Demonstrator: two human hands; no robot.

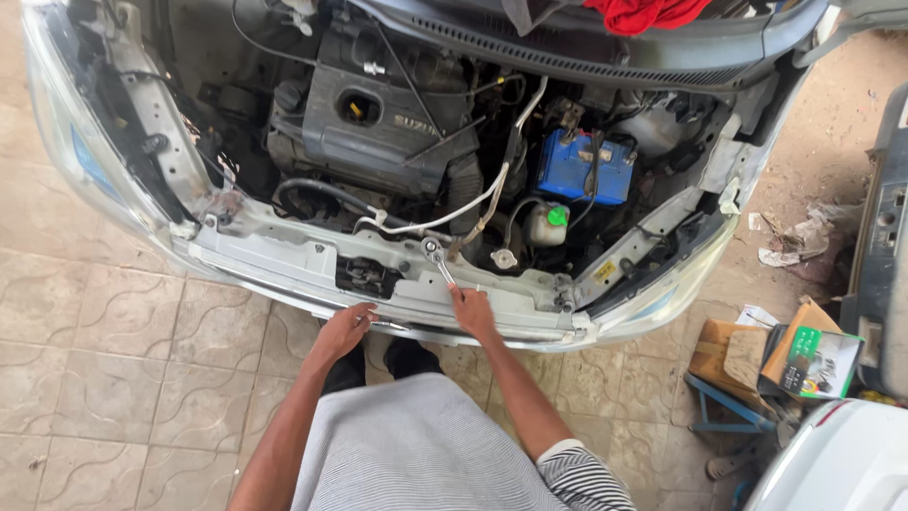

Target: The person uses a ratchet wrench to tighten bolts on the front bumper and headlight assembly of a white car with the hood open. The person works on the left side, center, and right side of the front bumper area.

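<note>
Ratchet wrench [438, 260] — chrome, slim, socket-tipped

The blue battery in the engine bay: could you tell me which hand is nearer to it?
Right. The right hand holds the ratchet below-left of the blue battery; the left hand is farther left.

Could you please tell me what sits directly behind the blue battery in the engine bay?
Behind the blue battery are dark hoses and a grey metal part; beyond that, the cowl panel covers everything.

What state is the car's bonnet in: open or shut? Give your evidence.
Open. The engine, blue battery and hoses lie fully exposed, while the right hand works a ratchet wrench on the front crossmember.
</note>
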